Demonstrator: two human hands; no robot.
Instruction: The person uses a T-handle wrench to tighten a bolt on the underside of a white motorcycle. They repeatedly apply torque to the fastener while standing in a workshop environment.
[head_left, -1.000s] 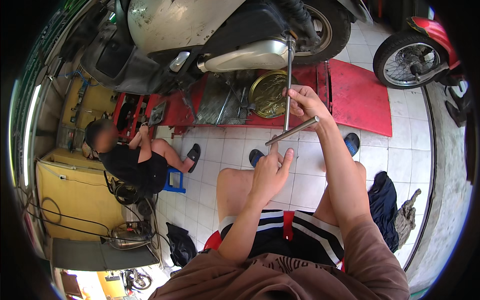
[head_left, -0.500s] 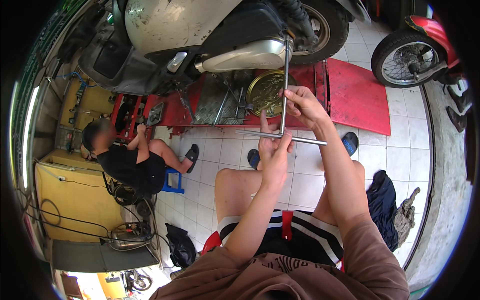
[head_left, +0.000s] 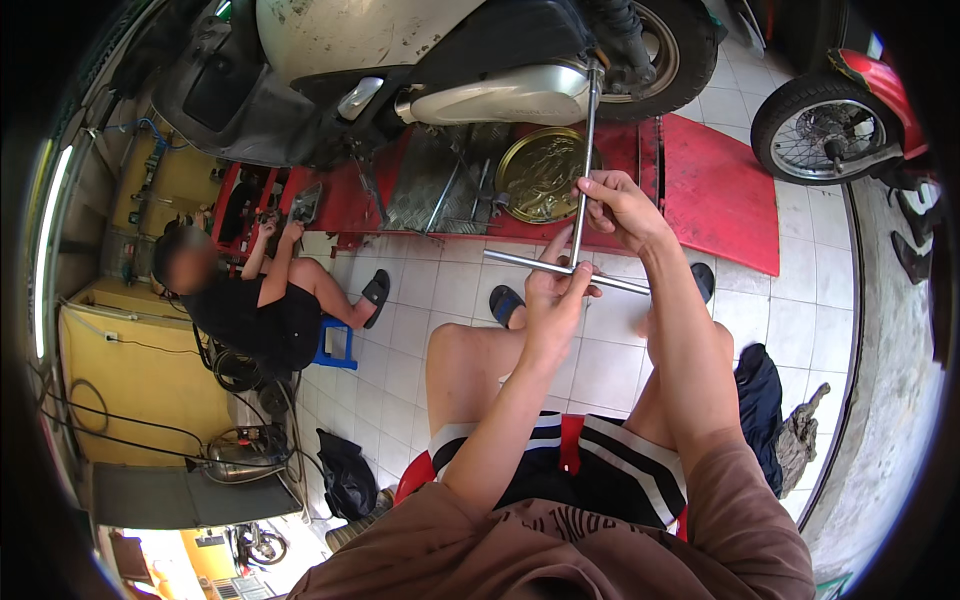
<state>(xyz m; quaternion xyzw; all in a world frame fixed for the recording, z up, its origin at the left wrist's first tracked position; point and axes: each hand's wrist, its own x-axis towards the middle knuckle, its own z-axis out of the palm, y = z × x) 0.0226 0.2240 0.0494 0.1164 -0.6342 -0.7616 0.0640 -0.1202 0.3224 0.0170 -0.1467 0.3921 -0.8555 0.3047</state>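
Note:
A long steel T-handle wrench [head_left: 584,190] runs from the rear end of the scooter's silver engine cover [head_left: 510,97] toward me. The tip of its shaft meets the cover's rear corner, though the fastener there is too small to make out. My left hand [head_left: 553,305] grips the crossbar close to where it joins the shaft, thumb on top and palm upward. Higher up, the thumb and fingers of my right hand [head_left: 625,210] close loosely around the shaft. Beneath the shaft, a round gold-coloured pan [head_left: 513,205] of dark oily liquid rests on the red lift platform [head_left: 715,205].
Metal rods [head_left: 447,196] lie on the platform's tread plate. At left a person [head_left: 240,310] in black sits on a blue stool [head_left: 338,343], handling parts. A red motorcycle [head_left: 835,125] stands at right. Dark cloth [head_left: 760,415] and a black bag [head_left: 347,475] lie on the tiles.
The crossbar has turned slightly, its left end up and its right end down. My left index finger, stretched out before, has moved in toward the shaft. The seated person's hands have shifted a little.

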